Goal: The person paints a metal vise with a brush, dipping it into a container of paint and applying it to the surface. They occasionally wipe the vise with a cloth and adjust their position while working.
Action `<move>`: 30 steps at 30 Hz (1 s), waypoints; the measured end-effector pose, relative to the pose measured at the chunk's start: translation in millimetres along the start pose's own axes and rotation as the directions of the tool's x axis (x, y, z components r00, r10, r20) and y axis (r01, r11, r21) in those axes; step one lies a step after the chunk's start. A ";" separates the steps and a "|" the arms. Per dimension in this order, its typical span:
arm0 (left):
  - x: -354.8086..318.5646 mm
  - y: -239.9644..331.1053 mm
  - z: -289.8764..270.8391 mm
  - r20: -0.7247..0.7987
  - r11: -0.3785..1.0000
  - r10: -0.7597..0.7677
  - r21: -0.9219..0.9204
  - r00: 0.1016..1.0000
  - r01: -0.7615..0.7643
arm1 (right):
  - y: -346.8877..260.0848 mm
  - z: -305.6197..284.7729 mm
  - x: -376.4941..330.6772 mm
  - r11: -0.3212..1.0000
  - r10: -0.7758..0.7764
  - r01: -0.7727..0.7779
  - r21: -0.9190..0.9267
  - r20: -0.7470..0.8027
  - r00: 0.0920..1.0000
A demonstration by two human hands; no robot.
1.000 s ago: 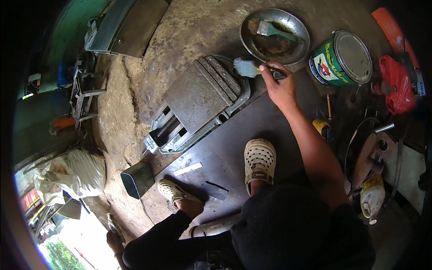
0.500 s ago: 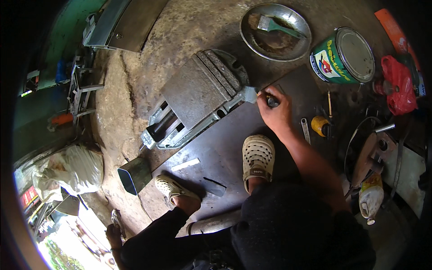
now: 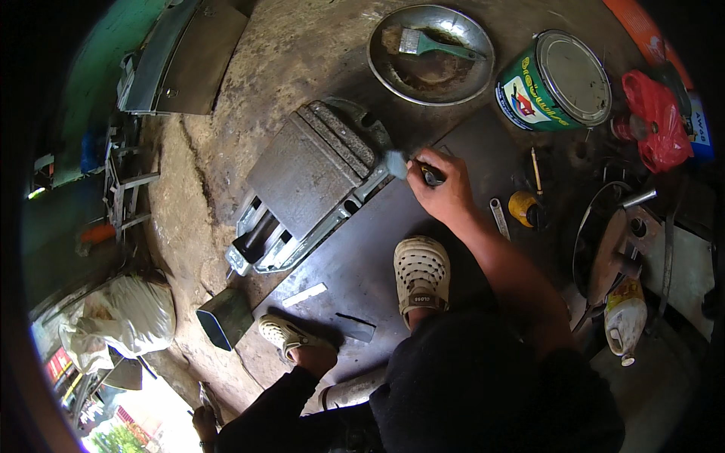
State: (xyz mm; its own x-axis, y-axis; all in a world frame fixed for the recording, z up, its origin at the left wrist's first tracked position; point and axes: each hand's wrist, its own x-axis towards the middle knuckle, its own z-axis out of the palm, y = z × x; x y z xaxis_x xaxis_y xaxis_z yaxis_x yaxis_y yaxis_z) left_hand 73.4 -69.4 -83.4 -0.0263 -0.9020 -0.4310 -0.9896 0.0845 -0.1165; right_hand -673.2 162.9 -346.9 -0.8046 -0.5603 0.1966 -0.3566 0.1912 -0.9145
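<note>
One light, stiff-handled paintbrush (image 3: 404,164) was in your right hand (image 3: 442,192), its soft bristles touching the near right edge of the grey metal part (image 3: 310,181) that lay on the dark steel sheet (image 3: 362,257) on the floor; the part looked heavy and rigid, best left lying flat. Your fingers (image 3: 424,167) were closed around the dark handle close to the bristles, a sound hold for control, with your forearm reaching out over your right sandal (image 3: 421,275). Your left hand was not in view.
</note>
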 end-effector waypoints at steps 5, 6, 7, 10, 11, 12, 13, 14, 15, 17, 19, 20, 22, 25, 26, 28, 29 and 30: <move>9.9 -9.6 -4.0 0.111 0.983 -0.042 0.180 0.993 0.022 | -5.5 -9.0 31.0 0.967 0.208 -0.183 -0.177 0.137 0.969; 13.5 -9.2 -3.6 0.116 0.980 -0.055 0.196 0.992 0.032 | -5.7 -7.7 44.9 0.965 0.191 -0.149 -0.215 0.192 0.963; 14.8 -8.9 -4.4 0.120 0.977 -0.066 0.209 0.991 0.040 | -5.1 -4.5 62.3 0.963 0.173 -0.110 -0.248 0.248 0.953; 19.9 -4.9 -5.3 0.128 0.968 -0.092 0.246 0.988 0.058 | -4.0 11.5 112.9 0.966 0.041 0.070 -0.250 0.411 0.911; 20.4 -3.2 -6.2 0.133 0.964 -0.098 0.258 0.986 0.061 | -2.7 15.7 129.5 0.940 0.119 0.080 -0.332 0.538 0.835; 21.5 -1.5 -6.9 0.133 0.962 -0.100 0.266 0.986 0.062 | -2.6 24.5 143.0 0.933 0.092 0.125 -0.338 0.558 0.825; 21.8 -0.2 -8.3 0.133 0.959 -0.105 0.278 0.986 0.064 | -2.4 33.1 156.5 0.924 0.064 0.170 -0.342 0.579 0.813; 22.1 0.9 -9.8 0.136 0.955 -0.109 0.288 0.985 0.066 | -1.5 39.7 165.7 0.914 0.038 0.215 -0.345 0.600 0.799; 22.3 1.7 -11.2 0.139 0.954 -0.111 0.293 0.984 0.066 | -0.1 44.5 172.1 0.922 0.031 0.198 -0.333 0.574 0.818; 22.2 2.4 -13.4 0.136 0.948 -0.116 0.311 0.984 0.069 | 3.1 50.6 179.6 0.935 0.021 0.163 -0.314 0.510 0.860; 20.9 2.2 -14.7 0.131 0.943 -0.118 0.326 0.984 0.069 | 6.4 52.6 174.8 0.972 -0.080 0.148 -0.182 0.337 0.938; 19.7 1.6 -15.0 0.133 0.942 -0.116 0.329 0.984 0.066 | 7.6 53.2 171.4 0.983 -0.070 0.110 -0.144 0.259 0.963; 16.4 0.2 -13.1 0.132 0.940 -0.122 0.332 0.984 0.072 | 11.6 50.8 159.6 0.994 -0.016 0.037 -0.103 0.191 0.981; 13.1 -1.2 -12.1 0.132 0.937 -0.120 0.343 0.984 0.068 | 18.0 47.7 140.1 0.995 -0.010 0.025 -0.094 0.154 0.988; 12.9 -1.4 -11.8 0.131 0.936 -0.120 0.345 0.984 0.068 | 19.5 47.8 132.2 0.995 -0.006 0.021 -0.100 0.156 0.988; 12.8 -2.3 -13.3 0.131 0.932 -0.117 0.357 0.984 0.063 | 23.5 42.0 116.0 0.991 -0.123 0.128 -0.038 0.111 0.986; 13.0 -3.1 -14.1 0.129 0.930 -0.119 0.363 0.984 0.065 | 25.1 37.0 108.3 0.992 -0.124 0.126 -0.007 0.127 0.984; 13.0 -4.3 -14.4 0.130 0.928 -0.117 0.367 0.985 0.062 | 25.5 30.8 100.8 0.992 -0.126 0.124 0.024 0.143 0.982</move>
State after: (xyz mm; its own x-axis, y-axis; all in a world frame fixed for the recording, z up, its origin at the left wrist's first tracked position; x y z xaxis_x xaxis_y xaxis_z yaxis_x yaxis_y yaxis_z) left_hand 75.3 -87.6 -75.7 0.1085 -0.8431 -0.5266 -0.8682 0.1777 -0.4633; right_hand -748.8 86.5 -361.3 -0.6770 -0.6896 0.2574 -0.4417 0.1008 -0.8915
